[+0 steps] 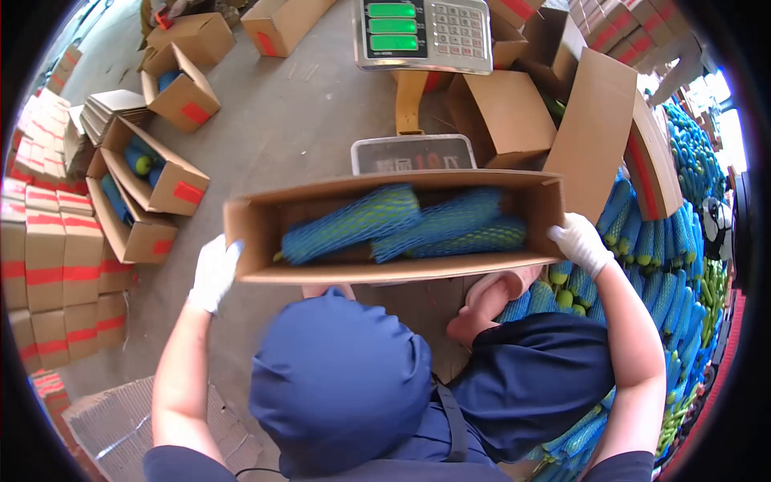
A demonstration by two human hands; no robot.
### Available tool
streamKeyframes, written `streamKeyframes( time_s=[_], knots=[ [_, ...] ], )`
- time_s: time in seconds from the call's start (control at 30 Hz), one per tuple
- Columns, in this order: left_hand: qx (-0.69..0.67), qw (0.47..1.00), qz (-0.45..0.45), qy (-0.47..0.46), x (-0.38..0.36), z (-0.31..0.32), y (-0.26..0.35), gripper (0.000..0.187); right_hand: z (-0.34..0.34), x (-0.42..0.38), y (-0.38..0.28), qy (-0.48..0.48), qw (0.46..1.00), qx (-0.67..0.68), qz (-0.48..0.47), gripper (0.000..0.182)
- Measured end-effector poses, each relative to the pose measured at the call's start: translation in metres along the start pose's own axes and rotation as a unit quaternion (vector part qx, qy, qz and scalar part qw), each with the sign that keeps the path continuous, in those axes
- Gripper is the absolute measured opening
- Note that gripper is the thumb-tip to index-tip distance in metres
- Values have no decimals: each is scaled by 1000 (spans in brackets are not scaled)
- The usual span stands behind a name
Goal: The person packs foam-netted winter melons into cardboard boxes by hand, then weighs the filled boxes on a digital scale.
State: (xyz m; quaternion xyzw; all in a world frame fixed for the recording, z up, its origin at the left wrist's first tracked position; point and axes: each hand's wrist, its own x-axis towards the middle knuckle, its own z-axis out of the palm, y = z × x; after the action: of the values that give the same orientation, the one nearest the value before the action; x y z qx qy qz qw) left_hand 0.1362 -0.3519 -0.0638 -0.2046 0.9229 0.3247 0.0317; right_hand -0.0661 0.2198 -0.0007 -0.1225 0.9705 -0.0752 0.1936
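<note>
- Nearest the camera is our blue cap (341, 381), sitting between and behind both hands, so it's basically all foreground down there.
- Our left hand (210, 273), in a white glove, is clamped on the left end of the box (401, 271). Some of the fingers are tucked out of sight, so we can't tell how far under they go.
- Our right hand (582, 243), gloved too, is clamped on the opposite end, near the top corner.
- The box sits right between the hands, long side across us, top open. Inside are green bundles in blue netting (353, 223), lying lengthwise at a slant, with a couple overlapping toward the right hand.
- Just past the box, ahead of both hands, there's the scale platform (414, 153), with the lit scale readout (393, 28) farther out. Can't tell if the box touches anything underneath.
- Out beyond the left hand: open cartons with red tape (193, 112) and stacked cartons (50, 249). By the right hand, and past it: a heap of netted produce (642, 281).
- Tip from us: matching grip height at both ends helps the box stay level, since a tilt could slide the bundles to one side. We'd also want firm palms on the end walls, because thin cardboard can flex.
</note>
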Motion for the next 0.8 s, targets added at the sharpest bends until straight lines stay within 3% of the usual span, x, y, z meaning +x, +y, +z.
streamKeyframes(
  time_s=[0.1,0.17,0.3,0.37,0.43,0.5,0.53,0.63,0.67,0.7,0.73,0.77,0.8],
  knots=[
    [-71,986,-137,64,-82,-10,-91,24,-6,32,-92,28,993,-44,-105,26],
    [-99,962,-218,129,-148,-20,-112,23,-1,58,-162,52,979,-55,-187,23],
    [-144,870,-335,330,-266,8,-167,18,21,97,-287,108,947,-57,-296,19],
    [-139,868,-393,269,-298,21,-184,20,34,109,-326,105,932,-50,-343,19],
    [1,920,-340,193,-297,41,-192,24,59,127,-346,181,911,127,-349,22],
    [52,916,-342,201,-280,50,-180,26,42,107,-348,88,931,75,-346,30],
    [-62,903,-377,197,-280,49,-200,25,36,101,-338,60,931,53,-357,33],
    [-27,921,-357,152,-263,27,-163,33,7,73,-287,-14,921,32,-388,35],
    [28,915,-347,204,-279,56,-215,49,4,66,-259,-6,922,0,-387,35],
    [29,915,-347,202,-272,56,-218,49,-1,61,-228,-23,928,-17,-370,35],
    [-149,875,-384,255,-259,57,-220,55,-15,47,-210,-62,947,-15,-315,36],
    [-321,801,-410,295,-251,60,-218,61,-26,33,-194,-86,963,-11,-256,36],
    [-322,804,-410,287,-250,53,-199,61,-31,19,-175,-63,967,-24,-247,37]
  ],
)
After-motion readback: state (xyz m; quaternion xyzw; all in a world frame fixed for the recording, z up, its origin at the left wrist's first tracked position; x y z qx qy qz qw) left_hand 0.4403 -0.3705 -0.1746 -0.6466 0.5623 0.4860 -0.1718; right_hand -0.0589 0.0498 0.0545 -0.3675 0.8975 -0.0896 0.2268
